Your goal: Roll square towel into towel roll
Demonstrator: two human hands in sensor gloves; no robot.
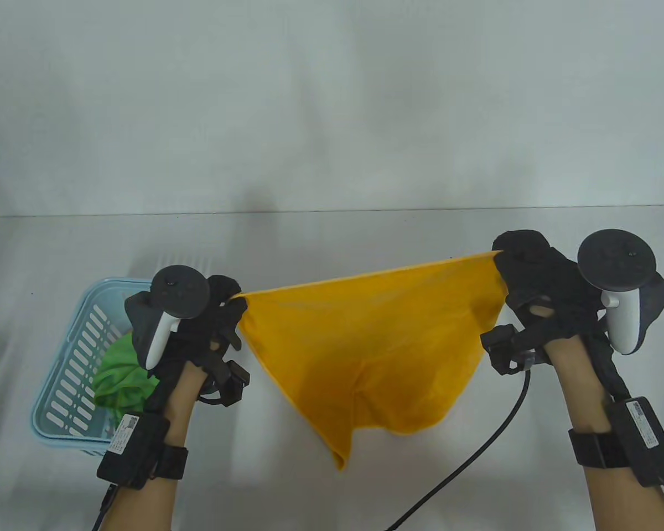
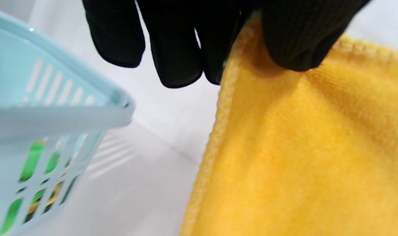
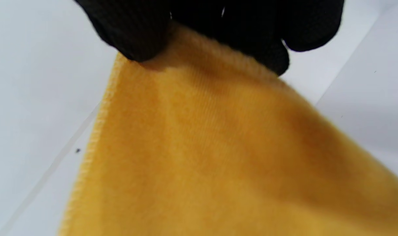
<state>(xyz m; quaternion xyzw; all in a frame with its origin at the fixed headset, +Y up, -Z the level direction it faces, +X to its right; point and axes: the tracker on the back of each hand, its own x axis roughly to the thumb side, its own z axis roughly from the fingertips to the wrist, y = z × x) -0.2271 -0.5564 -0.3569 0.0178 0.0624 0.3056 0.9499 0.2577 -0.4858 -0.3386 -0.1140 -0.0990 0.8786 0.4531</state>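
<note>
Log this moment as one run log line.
left hand: pinches towel corner | right hand: pinches opposite corner | yellow towel: hanging spread, unrolled | basket: left

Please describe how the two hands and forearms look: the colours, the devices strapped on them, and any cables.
Both the left hand and the right hand wear black knit gloves; the fingers are fully covered. Each carries a tracker with a black ring and a white handle. The forearms are bare, without sleeves. Black straps hold a black box with a white label on each wrist. A black cable runs from the right wrist.
</note>
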